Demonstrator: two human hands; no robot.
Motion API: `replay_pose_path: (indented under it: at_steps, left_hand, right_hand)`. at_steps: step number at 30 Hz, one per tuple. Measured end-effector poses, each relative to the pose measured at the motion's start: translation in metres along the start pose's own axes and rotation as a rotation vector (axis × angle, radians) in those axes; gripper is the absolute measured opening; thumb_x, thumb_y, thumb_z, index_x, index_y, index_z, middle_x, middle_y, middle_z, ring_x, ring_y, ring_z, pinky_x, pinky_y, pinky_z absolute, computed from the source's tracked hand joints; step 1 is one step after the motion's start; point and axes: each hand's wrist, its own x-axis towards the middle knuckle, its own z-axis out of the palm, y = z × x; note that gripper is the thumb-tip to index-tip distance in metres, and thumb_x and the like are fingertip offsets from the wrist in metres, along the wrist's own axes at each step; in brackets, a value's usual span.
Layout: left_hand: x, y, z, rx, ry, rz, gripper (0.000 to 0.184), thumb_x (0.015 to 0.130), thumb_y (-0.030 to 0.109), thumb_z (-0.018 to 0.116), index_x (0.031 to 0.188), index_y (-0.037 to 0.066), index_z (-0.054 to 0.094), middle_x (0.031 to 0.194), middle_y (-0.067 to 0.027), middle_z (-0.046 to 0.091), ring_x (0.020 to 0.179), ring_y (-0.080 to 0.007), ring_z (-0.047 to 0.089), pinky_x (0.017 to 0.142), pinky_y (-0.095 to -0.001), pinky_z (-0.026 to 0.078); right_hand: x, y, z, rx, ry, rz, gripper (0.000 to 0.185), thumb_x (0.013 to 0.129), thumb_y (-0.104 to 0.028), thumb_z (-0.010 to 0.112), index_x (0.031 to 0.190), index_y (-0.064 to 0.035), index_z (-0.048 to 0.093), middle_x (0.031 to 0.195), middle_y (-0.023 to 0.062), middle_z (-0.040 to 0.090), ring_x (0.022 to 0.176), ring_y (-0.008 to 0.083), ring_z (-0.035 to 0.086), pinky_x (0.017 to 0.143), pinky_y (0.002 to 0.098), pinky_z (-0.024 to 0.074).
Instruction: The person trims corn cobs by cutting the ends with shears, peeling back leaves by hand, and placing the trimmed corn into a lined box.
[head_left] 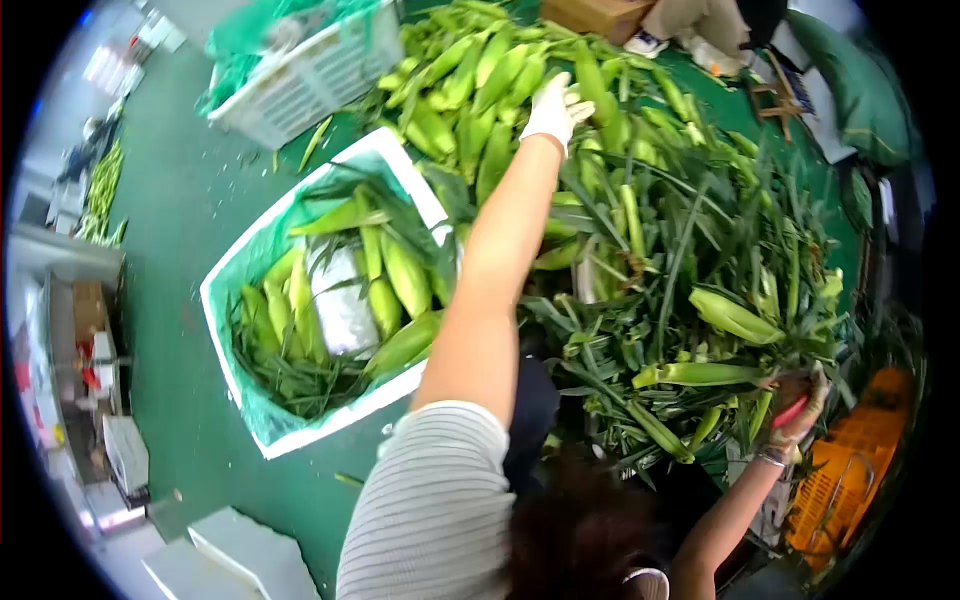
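Note:
My left hand (556,112), in a white glove, reaches over the pile of green corn ears (500,72), its fingers apart and nothing visible in them. Low on the right, my right hand (798,412) is closed round a red object (790,411), whose far part is hidden. A husked-green ear (705,374) lies just left of that hand, among loose leaves and stalks (680,260). Left of my left arm, a white foam box (232,372) with a green liner holds corn ears (404,275), leaves and a silver packet (342,300).
A white crate (305,85) with green netting is at the upper left. An orange crate (850,470) stands beyond my right hand. At the top right are a cardboard box (590,14), another person's leg (700,25) and a green sack (850,90). White boxes (245,555) sit at the lower left.

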Motion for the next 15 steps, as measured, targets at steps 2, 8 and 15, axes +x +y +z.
replay_pose_path:
  at_steps: [2, 8, 15]
  left_hand:
    - [-0.063, 0.037, -0.035, 0.326, -0.191, 0.212, 0.036, 0.091, 0.023, 0.053, 0.115, -0.004, 0.05, 0.101, -0.021, 0.063, 0.083, -0.0318, 0.066, 0.075, -0.0361, 0.054]
    - [-0.225, 0.104, -0.243, 1.686, 0.699, 0.223, 0.026, 0.076, 0.026, 0.061, 0.083, 0.001, 0.063, 0.081, -0.0191, 0.066, 0.079, -0.0338, 0.065, 0.071, -0.0399, 0.051]
    - [-0.219, 0.049, -0.317, 1.051, 0.663, -0.205, 0.048, 0.073, 0.03, 0.071, 0.104, -0.005, 0.062, 0.093, -0.0154, 0.066, 0.076, -0.0247, 0.066, 0.067, -0.0376, 0.053]
  right_hand:
    - [0.036, 0.0, -0.079, -0.042, -0.038, 0.121, 0.025, 0.094, -0.028, 0.047, 0.1, -0.0078, 0.061, 0.065, 0.0021, 0.051, 0.057, 0.0143, 0.053, 0.05, 0.0278, 0.0496]
    - [0.027, -0.014, -0.068, -0.56, 0.466, -0.076, 0.034, 0.088, -0.03, 0.055, 0.112, -0.0072, 0.064, 0.104, 0.0094, 0.056, 0.084, 0.0203, 0.058, 0.064, 0.0316, 0.0518]
    - [0.009, 0.032, -0.025, -0.459, 0.181, 0.015, 0.03, 0.086, -0.026, 0.061, 0.105, -0.0033, 0.065, 0.09, 0.0039, 0.06, 0.072, 0.0111, 0.051, 0.068, 0.0235, 0.0438]
